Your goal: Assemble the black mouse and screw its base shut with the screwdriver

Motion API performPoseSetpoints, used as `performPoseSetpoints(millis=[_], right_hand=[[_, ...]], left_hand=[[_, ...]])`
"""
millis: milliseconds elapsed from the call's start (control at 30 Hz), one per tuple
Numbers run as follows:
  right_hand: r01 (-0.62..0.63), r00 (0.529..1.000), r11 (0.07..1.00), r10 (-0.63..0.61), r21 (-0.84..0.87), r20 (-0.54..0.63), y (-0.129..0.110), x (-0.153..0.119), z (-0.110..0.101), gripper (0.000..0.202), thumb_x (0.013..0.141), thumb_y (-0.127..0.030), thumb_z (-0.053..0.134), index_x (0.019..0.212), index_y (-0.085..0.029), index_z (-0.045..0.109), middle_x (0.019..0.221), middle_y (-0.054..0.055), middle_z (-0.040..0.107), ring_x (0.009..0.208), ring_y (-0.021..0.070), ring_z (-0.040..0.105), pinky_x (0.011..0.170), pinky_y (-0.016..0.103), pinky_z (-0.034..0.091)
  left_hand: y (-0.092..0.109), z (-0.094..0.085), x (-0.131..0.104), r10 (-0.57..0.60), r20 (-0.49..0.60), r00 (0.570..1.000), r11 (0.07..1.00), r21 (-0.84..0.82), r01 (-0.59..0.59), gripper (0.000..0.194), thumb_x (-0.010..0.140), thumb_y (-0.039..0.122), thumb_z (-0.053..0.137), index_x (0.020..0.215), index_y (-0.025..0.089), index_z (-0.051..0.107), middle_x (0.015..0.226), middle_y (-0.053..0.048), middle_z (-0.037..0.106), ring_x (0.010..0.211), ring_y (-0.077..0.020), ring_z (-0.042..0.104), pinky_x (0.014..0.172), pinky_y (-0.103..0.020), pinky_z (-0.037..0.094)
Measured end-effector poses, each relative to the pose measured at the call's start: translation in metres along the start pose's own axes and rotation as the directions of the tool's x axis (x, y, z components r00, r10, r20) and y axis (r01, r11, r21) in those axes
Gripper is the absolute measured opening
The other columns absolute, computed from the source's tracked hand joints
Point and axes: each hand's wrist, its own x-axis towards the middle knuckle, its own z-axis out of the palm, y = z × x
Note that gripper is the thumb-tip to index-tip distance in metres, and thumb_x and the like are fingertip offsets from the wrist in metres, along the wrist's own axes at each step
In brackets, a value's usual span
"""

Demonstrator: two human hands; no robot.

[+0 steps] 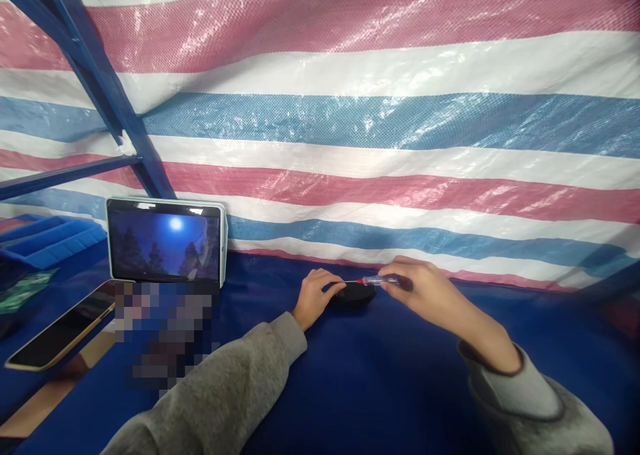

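Note:
My right hand (417, 283) is closed around the clear handle of a screwdriver (373, 281) with a red collar. Its thin shaft lies roughly level and points left. At the tip, the fingers of my left hand (316, 293) pinch together; any small piece between them is too small to make out. Just below the screwdriver, a dark rounded object (354, 296) lies on the blue tabletop (380, 381). My left hand covers its left end, and its kind is unclear.
A tablet (165, 241) in a pale case stands at the left, showing a night scene. Nearer me lies a phone (65, 328), with a blurred patch beside it. A blue divided tray (55, 238) sits far left. Behind the table hangs a striped plastic sheet (375, 121), beside a blue metal frame (107, 101).

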Motion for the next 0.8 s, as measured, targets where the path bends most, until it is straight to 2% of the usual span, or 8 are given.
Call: performPoseSetpoints(millis=[200, 400, 533, 633, 700, 800], right_hand=[[0.009, 1.000, 0.991, -0.008, 0.131, -0.014, -0.009, 0.000, 0.002, 0.015, 0.086, -0.031, 0.059, 0.092, -0.023, 0.071, 0.081, 0.002, 0.063, 0.062, 0.0129, 0.056, 0.060, 0.027, 0.046], [0.011, 0.993, 0.960, 0.022, 0.281, -0.114, -0.025, 0.001, 0.015, 0.018, 0.087, -0.036, 0.061, 0.094, -0.022, 0.070, 0.085, 0.003, 0.065, 0.067, 0.0136, 0.059, 0.063, 0.027, 0.049], [0.006, 0.986, 0.948, 0.047, 0.318, -0.157, -0.028, 0.002, 0.023, 0.019, 0.088, -0.038, 0.060, 0.095, -0.023, 0.069, 0.086, 0.002, 0.066, 0.066, 0.0129, 0.059, 0.063, 0.025, 0.049], [-0.001, 0.978, 0.956, 0.062, 0.292, -0.199, -0.027, 0.002, 0.021, 0.019, 0.089, -0.039, 0.058, 0.093, -0.023, 0.067, 0.083, 0.001, 0.067, 0.065, 0.0130, 0.059, 0.062, 0.025, 0.047], [-0.026, 0.967, 0.964, 0.092, 0.266, -0.238, -0.024, 0.002, 0.017, 0.020, 0.090, -0.039, 0.057, 0.091, -0.022, 0.066, 0.081, 0.001, 0.067, 0.066, 0.0135, 0.059, 0.062, 0.025, 0.046], [-0.075, 0.945, 0.975, 0.137, 0.210, -0.298, -0.017, 0.002, 0.012, 0.022, 0.091, -0.041, 0.055, 0.088, -0.022, 0.065, 0.078, 0.000, 0.067, 0.066, 0.0138, 0.058, 0.063, 0.026, 0.045]], left_hand=[[-0.001, 0.001, -0.002, 0.111, 0.030, 0.993, 0.992, 0.060, -0.112, 0.027, 0.093, 0.042, 0.057, 0.085, 0.021, 0.071, 0.085, -0.002, 0.073, 0.079, -0.0176, 0.063, 0.078, -0.033, 0.043], [-0.001, 0.004, -0.004, 0.272, 0.009, 0.962, 0.957, 0.103, -0.271, 0.026, 0.095, 0.037, 0.057, 0.083, 0.018, 0.070, 0.079, -0.002, 0.071, 0.075, -0.0152, 0.061, 0.073, -0.031, 0.040], [0.002, 0.003, -0.005, 0.297, 0.034, 0.954, 0.947, 0.120, -0.299, 0.028, 0.096, 0.037, 0.055, 0.084, 0.018, 0.070, 0.079, -0.002, 0.071, 0.076, -0.0148, 0.061, 0.074, -0.031, 0.041], [0.006, 0.001, -0.005, 0.241, 0.073, 0.968, 0.957, 0.148, -0.250, 0.027, 0.094, 0.042, 0.056, 0.096, 0.019, 0.069, 0.093, -0.004, 0.071, 0.086, -0.0173, 0.062, 0.080, -0.032, 0.042], [0.006, 0.001, -0.005, 0.208, 0.145, 0.967, 0.958, 0.168, -0.231, 0.037, 0.090, 0.049, 0.060, 0.112, 0.021, 0.065, 0.110, -0.006, 0.067, 0.101, -0.0211, 0.061, 0.088, -0.035, 0.043], [0.004, 0.002, -0.006, 0.226, 0.294, 0.929, 0.944, 0.169, -0.283, 0.048, 0.088, 0.051, 0.062, 0.127, 0.024, 0.057, 0.128, -0.008, 0.058, 0.118, -0.0246, 0.053, 0.099, -0.039, 0.040]])
